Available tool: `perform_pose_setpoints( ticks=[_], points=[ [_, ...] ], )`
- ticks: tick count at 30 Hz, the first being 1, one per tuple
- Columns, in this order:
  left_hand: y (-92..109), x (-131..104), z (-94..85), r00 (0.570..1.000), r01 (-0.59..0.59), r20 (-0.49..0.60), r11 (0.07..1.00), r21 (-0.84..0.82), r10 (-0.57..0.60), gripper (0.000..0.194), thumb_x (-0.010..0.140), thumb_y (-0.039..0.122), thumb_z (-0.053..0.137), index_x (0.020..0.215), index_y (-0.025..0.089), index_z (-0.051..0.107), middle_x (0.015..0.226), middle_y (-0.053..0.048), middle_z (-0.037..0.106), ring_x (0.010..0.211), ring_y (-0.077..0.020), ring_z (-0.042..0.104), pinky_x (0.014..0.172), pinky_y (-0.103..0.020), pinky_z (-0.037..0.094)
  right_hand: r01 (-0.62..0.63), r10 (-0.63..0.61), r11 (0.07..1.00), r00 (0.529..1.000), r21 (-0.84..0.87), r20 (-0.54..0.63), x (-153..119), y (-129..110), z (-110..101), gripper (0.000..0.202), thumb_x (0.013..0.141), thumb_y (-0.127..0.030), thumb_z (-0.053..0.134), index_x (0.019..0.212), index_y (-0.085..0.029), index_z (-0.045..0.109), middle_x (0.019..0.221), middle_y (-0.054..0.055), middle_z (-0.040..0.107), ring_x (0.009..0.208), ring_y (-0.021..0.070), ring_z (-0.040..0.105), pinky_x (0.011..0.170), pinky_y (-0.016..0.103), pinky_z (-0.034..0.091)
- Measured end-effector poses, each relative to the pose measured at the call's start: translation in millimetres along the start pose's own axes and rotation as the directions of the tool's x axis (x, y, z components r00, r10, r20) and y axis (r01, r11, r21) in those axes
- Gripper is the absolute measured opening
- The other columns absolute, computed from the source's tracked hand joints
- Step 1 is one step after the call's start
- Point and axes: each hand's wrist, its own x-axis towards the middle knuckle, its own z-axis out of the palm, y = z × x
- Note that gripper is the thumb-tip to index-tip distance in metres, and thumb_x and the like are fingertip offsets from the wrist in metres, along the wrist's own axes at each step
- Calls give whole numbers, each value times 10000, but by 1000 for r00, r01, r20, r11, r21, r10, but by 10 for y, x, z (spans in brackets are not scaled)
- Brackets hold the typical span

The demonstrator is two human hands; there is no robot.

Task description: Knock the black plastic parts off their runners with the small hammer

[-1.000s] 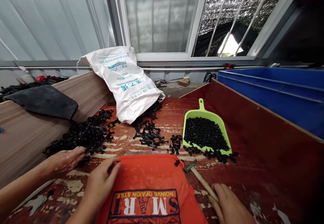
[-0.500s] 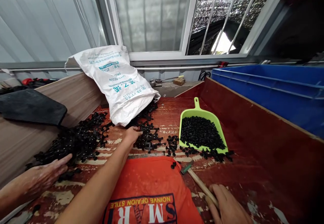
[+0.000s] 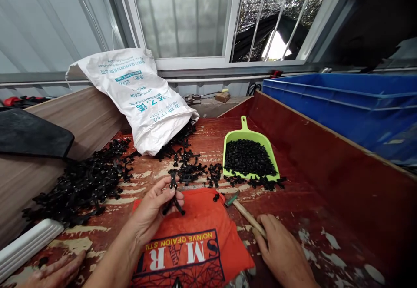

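Observation:
My left hand (image 3: 151,210) is closed on a small black plastic piece (image 3: 173,179), which has a narrow body and two legs spread at the bottom. It is held above a red cloth (image 3: 192,218) with printed letters. My right hand (image 3: 282,249) grips the wooden handle of a hammer (image 3: 246,213), whose green-grey head lies by the cloth's right edge. Loose black pieces (image 3: 189,168) are scattered beyond the cloth. A white sack (image 3: 140,101) lies tilted with more pieces at its mouth. A lime-green dustpan (image 3: 224,162) full of small black parts sits further right.
Another person's hand (image 3: 61,270) rests at the lower left, near a white ribbed plastic object (image 3: 32,244). A heap of black pieces (image 3: 84,183) lies along the wooden board (image 3: 87,114). A red-brown side board (image 3: 309,149) and a blue crate (image 3: 342,101) bound the right.
My left hand has come back from the scattered pieces by the sack with a black piece in it. The other person's hand has moved down from the heap. My right hand stays on the hammer.

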Motion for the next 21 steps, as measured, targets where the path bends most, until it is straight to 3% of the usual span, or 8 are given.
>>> perform_pose_setpoints(
  ticks=[5,9,12,14,16,18,20,21],
  points=[
    [-51,-254,151,998,56,-8,997,-43,-57,273,775,277,775,1037,299,702,875,-33,747,837,-224,687,760,-333,520,-48,44,996,997,68,65,44,-37,-80,47,939,-256,467,900,-249,493,868,43,594,803,249,624,676,353,456],
    [-158,-397,127,990,120,-66,992,-24,-122,311,797,348,754,1098,293,696,959,-40,754,795,-184,665,674,-282,505,-96,82,987,991,131,109,78,-60,-180,33,917,-241,504,897,-238,529,883,53,605,821,253,617,695,351,447],
    [-314,-412,37,991,72,-123,985,156,-53,461,780,426,755,1195,258,646,927,-48,754,722,-163,654,593,-242,486,-115,101,984,989,133,106,125,-172,-354,91,933,-257,508,986,-228,575,940,67,618,880,260,612,749,362,450],
    [-434,-393,-9,990,-58,-95,916,397,103,440,803,444,717,1185,234,660,941,-58,754,775,-191,676,662,-275,525,-124,99,965,988,230,115,188,-371,-515,159,968,-281,474,1074,-239,585,992,60,629,926,246,609,796,359,452],
    [-542,-373,-22,935,-276,32,666,693,354,344,851,405,660,1148,236,703,986,-67,756,863,-227,686,783,-329,537,-174,60,793,976,584,209,275,-669,-651,180,998,-307,452,1087,-261,601,963,26,647,895,207,617,788,325,461],
    [-619,-367,-4,803,-440,257,244,864,538,297,903,322,591,1162,257,721,957,-63,756,851,-234,673,814,-353,520,-268,-34,491,945,828,326,376,-1005,-698,214,995,-339,467,1168,-278,576,833,-17,623,763,173,610,684,286,467],
    [-656,-382,23,676,-506,459,-90,858,576,320,935,239,531,1199,256,711,853,-59,740,769,-221,639,766,-347,508,-335,-82,198,931,921,356,469,-1289,-642,231,931,-347,585,1141,-255,560,817,-30,614,716,154,607,651,269,471],
    [-658,-397,32,636,-525,522,-177,832,568,336,943,205,510,1215,249,701,819,-55,728,738,-212,621,740,-335,503,-345,-63,95,934,934,352,507,-1390,-590,207,898,-337,623,1069,-236,565,798,-33,605,687,143,596,638,263,474]
  ],
)
